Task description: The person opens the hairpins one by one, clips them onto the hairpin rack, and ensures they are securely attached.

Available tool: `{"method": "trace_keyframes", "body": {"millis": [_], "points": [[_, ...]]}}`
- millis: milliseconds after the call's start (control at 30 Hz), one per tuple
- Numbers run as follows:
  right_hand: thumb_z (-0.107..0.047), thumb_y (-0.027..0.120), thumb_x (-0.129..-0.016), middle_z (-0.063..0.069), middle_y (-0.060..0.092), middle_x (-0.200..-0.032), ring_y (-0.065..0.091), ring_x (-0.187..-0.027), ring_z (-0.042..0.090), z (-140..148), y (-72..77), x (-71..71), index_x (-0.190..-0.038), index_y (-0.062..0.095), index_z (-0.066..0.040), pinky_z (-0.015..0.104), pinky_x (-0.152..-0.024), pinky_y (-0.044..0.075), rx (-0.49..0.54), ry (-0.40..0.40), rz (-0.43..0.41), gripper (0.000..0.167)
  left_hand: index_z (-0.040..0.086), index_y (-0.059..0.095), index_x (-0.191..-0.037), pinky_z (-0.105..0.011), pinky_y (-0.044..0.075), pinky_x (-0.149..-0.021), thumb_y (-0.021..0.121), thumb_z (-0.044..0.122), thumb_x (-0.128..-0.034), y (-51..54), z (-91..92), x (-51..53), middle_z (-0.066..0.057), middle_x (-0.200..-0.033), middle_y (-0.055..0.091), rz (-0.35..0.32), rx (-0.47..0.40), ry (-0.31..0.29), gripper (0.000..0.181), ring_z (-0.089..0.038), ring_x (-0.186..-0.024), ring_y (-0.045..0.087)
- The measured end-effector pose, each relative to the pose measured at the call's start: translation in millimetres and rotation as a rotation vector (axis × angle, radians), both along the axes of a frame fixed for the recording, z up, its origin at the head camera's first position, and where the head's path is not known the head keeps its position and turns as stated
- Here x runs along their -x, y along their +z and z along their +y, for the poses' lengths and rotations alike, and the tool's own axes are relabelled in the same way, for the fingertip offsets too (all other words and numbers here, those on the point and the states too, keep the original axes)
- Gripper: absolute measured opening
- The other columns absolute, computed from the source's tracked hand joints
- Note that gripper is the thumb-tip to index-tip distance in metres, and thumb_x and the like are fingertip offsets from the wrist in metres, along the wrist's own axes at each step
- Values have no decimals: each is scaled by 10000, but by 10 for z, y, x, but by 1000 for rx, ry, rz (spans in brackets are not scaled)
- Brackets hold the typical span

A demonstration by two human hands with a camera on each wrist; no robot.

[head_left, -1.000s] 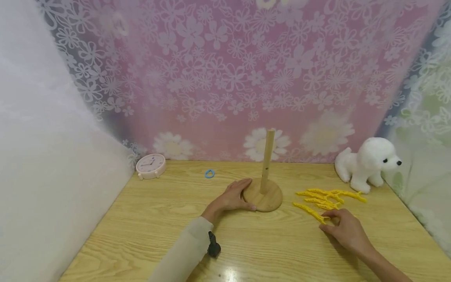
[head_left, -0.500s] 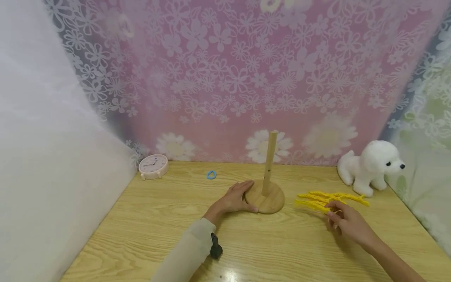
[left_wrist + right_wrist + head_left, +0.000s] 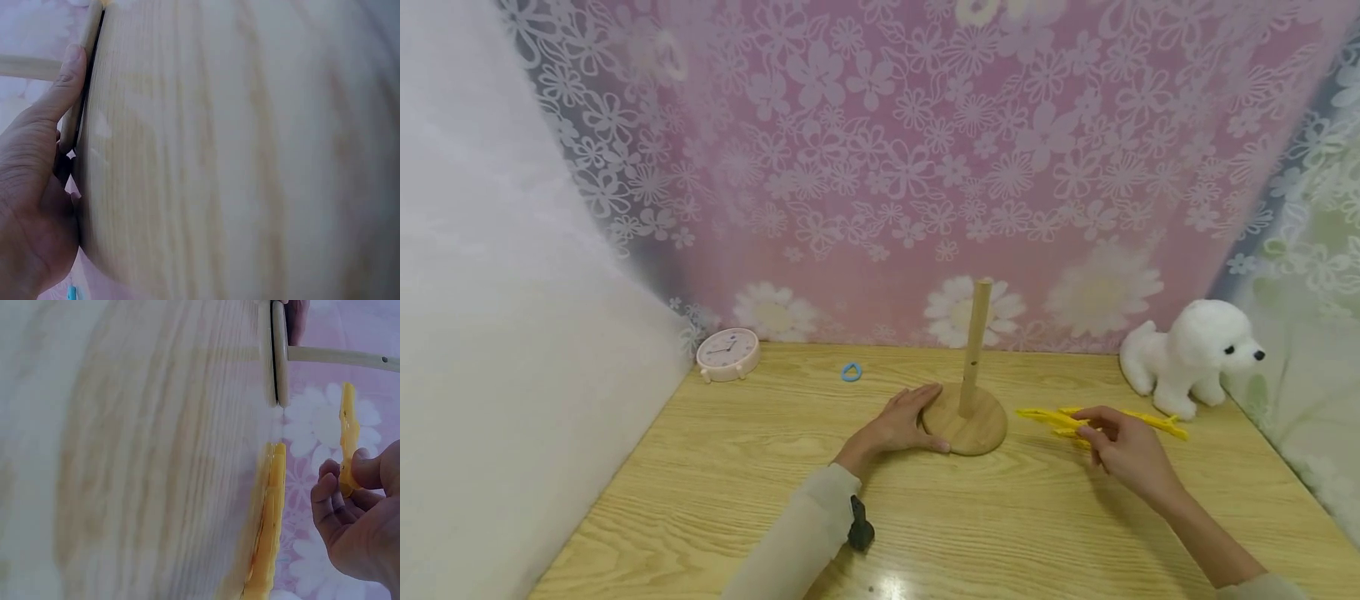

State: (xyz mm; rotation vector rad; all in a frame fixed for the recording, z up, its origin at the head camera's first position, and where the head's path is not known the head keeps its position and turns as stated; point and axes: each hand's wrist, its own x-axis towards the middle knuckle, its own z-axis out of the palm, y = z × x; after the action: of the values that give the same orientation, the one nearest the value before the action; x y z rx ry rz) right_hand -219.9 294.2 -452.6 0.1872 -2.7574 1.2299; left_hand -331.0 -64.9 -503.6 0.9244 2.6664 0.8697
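A wooden stand has a round base and an upright post with small holes. The left hand holds the base's left rim, thumb at the front and fingers towards the back; its thumb also lies along the rim in the left wrist view. Raised off the table, a yellow branch-shaped plastic piece is pinched between thumb and fingers of the right hand. It points left towards the stand, apart from it. Other yellow branch pieces lie on the table beneath, partly hidden by the right hand in the head view.
A white toy dog sits at the back right. A pink clock stands at the back left, and a small blue ring lies between it and the stand. Behind the wooden table hangs a flowered curtain.
The right hand has lifted one yellow branch piece off the table and carried it up and slightly left. The left hand stays on the base.
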Motion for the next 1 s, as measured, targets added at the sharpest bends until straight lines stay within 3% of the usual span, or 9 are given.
{"method": "trace_keyframes", "body": {"millis": [167, 467, 800, 1000], "points": [[-208, 657, -1046, 107, 714, -788, 599, -539, 194, -85, -18, 77, -1230, 705, 23, 278, -420, 429, -41, -62, 76, 298, 182, 216, -1680, -440, 59, -1308, 816, 552, -863, -8, 13, -5, 16, -1723, 233, 6, -10, 7, 1080, -207, -1598, 163], [-220, 712, -1013, 142, 746, -765, 629, -506, 248, -167, -29, 297, -1241, 724, 36, 293, -397, 437, 33, -123, 43, 343, 224, 212, -1683, -490, 75, -1304, 820, 553, -857, -8, 17, -38, 44, -1724, 222, -34, -25, 32, 1077, -283, -1610, 88], [-103, 718, -992, 161, 728, -707, 612, -464, 242, -433, -96, 504, -1172, 748, 64, 333, -430, 527, 83, -76, 7, 247, 200, 216, -1681, -460, 80, -1307, 820, 552, -858, -18, 7, -1, 30, -1718, 242, -3, -9, 23, 1080, -235, -1600, 159], [-54, 711, -985, 158, 694, -637, 593, -445, 225, -589, -138, 633, -1154, 751, 81, 328, -429, 520, 106, -53, -19, 220, 193, 213, -1681, -448, 71, -1309, 818, 547, -863, -15, -2, 7, 29, -1718, 243, 4, -4, 17, 1078, -209, -1595, 179]]}}
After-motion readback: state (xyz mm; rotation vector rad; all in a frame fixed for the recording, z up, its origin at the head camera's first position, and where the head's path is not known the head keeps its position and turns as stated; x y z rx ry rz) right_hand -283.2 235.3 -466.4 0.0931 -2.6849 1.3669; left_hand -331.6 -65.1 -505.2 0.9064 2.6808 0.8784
